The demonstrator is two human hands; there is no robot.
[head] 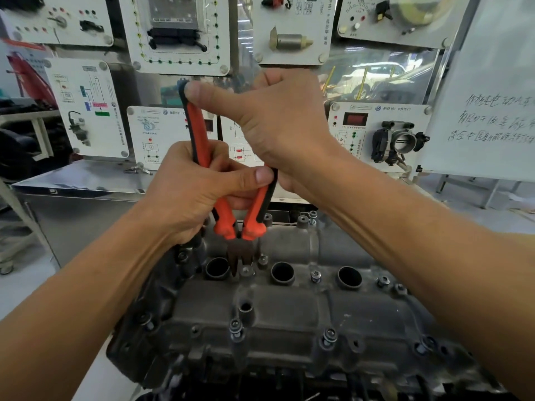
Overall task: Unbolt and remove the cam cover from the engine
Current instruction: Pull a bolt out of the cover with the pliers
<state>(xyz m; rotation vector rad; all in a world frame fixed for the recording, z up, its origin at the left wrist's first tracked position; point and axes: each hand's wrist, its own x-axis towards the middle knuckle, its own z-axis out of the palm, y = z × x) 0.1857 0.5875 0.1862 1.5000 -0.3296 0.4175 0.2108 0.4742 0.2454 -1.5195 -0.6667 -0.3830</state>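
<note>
The grey cam cover [289, 311] lies on the engine below me, with three open plug wells along its top and several bolts round its rim. Orange-and-black pliers [223, 215] stand upright over it, their dark jaws [240, 259] spread beside a bolt [246, 270] between the first two wells. My left hand [197, 186] grips the lower handles, thumb across them. My right hand [278, 120] holds the handle tops, its thumb pressed on the left handle's end.
Behind the engine runs a metal bench [81, 175] backed by white training panels, one bearing a throttle body [399, 140]. A whiteboard with handwriting [492, 111] leans at the right. Loose bolts stand along the cover's near edge [328, 337].
</note>
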